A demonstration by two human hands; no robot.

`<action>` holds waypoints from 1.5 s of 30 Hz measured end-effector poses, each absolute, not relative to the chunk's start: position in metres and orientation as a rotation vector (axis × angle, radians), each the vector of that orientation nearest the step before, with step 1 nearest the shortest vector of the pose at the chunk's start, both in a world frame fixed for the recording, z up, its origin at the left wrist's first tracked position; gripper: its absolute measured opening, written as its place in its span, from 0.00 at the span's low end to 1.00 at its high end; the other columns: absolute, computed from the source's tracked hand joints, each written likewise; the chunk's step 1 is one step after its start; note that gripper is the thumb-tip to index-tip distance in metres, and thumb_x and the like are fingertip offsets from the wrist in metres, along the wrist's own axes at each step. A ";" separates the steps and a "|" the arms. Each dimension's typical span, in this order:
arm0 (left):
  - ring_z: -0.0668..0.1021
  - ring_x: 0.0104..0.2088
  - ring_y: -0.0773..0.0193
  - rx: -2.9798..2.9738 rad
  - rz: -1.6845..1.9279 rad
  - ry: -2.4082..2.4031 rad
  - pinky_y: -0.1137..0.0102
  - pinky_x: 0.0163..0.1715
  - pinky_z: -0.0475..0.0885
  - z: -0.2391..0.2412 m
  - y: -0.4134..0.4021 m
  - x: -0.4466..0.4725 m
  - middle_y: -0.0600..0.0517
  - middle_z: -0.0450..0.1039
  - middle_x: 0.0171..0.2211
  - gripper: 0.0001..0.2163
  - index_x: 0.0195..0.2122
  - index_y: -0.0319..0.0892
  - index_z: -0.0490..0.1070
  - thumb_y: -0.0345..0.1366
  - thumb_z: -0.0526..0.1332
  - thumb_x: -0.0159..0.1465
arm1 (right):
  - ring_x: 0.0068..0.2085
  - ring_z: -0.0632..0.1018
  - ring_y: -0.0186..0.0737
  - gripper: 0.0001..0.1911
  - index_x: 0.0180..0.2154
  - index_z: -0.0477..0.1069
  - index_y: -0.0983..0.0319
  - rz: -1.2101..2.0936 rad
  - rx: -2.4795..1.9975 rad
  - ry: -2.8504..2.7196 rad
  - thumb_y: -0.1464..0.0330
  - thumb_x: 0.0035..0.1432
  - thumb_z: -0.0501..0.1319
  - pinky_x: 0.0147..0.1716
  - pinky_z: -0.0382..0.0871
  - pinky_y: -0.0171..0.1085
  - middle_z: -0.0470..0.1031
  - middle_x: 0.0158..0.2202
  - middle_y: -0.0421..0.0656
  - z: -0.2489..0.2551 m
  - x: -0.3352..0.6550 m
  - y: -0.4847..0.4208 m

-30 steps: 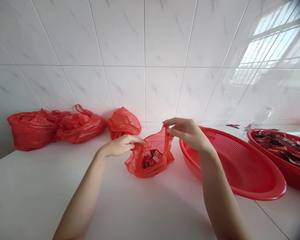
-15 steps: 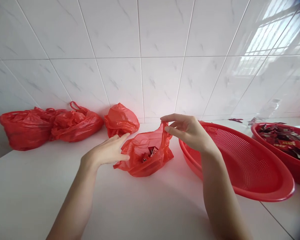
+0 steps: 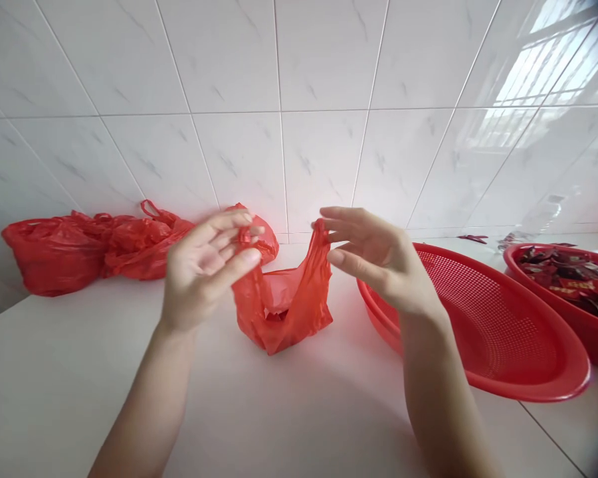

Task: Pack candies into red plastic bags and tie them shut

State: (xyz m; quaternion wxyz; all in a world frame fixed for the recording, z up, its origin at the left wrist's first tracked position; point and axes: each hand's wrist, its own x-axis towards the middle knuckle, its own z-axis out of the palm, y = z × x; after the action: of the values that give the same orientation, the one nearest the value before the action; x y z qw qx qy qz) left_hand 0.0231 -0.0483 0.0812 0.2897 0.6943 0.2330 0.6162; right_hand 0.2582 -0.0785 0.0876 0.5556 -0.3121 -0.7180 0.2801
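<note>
In front of me a thin red plastic bag (image 3: 284, 328) stands on the white surface, its two handles raised. My left hand (image 3: 199, 272) is at the left handle, which hangs at its curled fingertips; the thumb stands apart from it. At the other side, the fingers of my right hand (image 3: 379, 255) hold up the right handle near its top, with the thumb spread away. The bag's mouth sags between the handles. Only a dark red bit of the small wrapped packets (image 3: 276, 317) shows inside; the bag hides the rest.
Filled red bags (image 3: 54, 259) sit against the tiled wall at left, another bag (image 3: 266, 239) behind my left hand. To the right are a red perforated basket (image 3: 498, 318) and a red basin (image 3: 513, 265) of wrapped packets. A clear bottle (image 3: 548, 212) lies behind.
My left hand has risen from the bag's left side to its left handle. Both handles are now pulled up, the bag's mouth has narrowed, and the packets inside are mostly hidden.
</note>
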 end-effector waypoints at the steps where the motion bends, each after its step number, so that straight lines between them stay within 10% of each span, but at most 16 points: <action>1: 0.78 0.49 0.54 1.895 1.601 0.621 0.57 0.52 0.75 0.079 -0.051 0.028 0.46 0.73 0.51 0.16 0.47 0.45 0.75 0.33 0.70 0.56 | 0.52 0.76 0.48 0.19 0.53 0.73 0.54 0.671 -0.716 -1.740 0.62 0.59 0.65 0.50 0.75 0.47 0.75 0.53 0.44 0.087 0.254 -0.080; 14: 0.79 0.43 0.61 1.927 1.727 0.795 0.66 0.43 0.79 0.069 -0.062 0.047 0.50 0.75 0.40 0.14 0.48 0.45 0.73 0.33 0.67 0.60 | 0.55 0.74 0.46 0.18 0.50 0.73 0.52 0.568 -0.566 -1.766 0.67 0.58 0.67 0.58 0.66 0.50 0.77 0.50 0.42 0.077 0.231 -0.077; 19: 0.79 0.42 0.61 1.797 1.923 0.830 0.65 0.45 0.77 0.073 -0.056 0.042 0.52 0.73 0.37 0.10 0.41 0.43 0.74 0.33 0.68 0.59 | 0.59 0.71 0.51 0.37 0.58 0.67 0.52 0.699 -0.780 -1.859 0.57 0.47 0.73 0.58 0.64 0.52 0.72 0.57 0.45 0.060 0.230 -0.053; 25: 0.79 0.42 0.61 1.807 1.978 0.775 0.64 0.46 0.76 0.074 -0.051 0.038 0.51 0.74 0.38 0.08 0.40 0.42 0.74 0.31 0.67 0.60 | 0.44 0.79 0.47 0.22 0.41 0.77 0.57 1.175 -0.838 -1.846 0.48 0.60 0.58 0.47 0.73 0.47 0.80 0.39 0.42 0.035 0.215 -0.029; 33: 0.78 0.45 0.60 1.821 2.086 0.730 0.63 0.48 0.74 0.079 -0.020 -0.004 0.54 0.73 0.46 0.17 0.46 0.47 0.73 0.29 0.67 0.55 | 0.49 0.78 0.47 0.21 0.38 0.73 0.58 1.312 -0.575 -1.188 0.48 0.60 0.57 0.49 0.72 0.45 0.79 0.45 0.46 0.038 0.224 -0.011; 42: 0.75 0.51 0.56 2.040 1.105 1.308 0.59 0.49 0.74 0.064 0.008 -0.036 0.41 0.56 0.65 0.47 0.70 0.54 0.42 0.41 0.69 0.54 | 0.48 0.77 0.47 0.17 0.33 0.65 0.56 1.310 -0.523 -1.008 0.50 0.59 0.56 0.50 0.70 0.47 0.76 0.41 0.46 0.020 0.237 0.013; 45: 0.72 0.57 0.53 2.018 0.696 1.161 0.58 0.54 0.71 0.050 0.023 -0.032 0.43 0.60 0.64 0.45 0.69 0.51 0.46 0.44 0.70 0.54 | 0.47 0.77 0.48 0.17 0.34 0.65 0.56 1.302 -0.542 -0.998 0.49 0.59 0.56 0.49 0.71 0.48 0.75 0.41 0.46 0.023 0.237 0.011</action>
State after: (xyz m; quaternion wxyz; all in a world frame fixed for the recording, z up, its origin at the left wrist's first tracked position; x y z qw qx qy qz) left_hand -0.0316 0.0231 0.0496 0.3483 0.7786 0.4477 0.2685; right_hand 0.2373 0.0113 0.0226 0.6496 -0.2384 -0.4393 0.5728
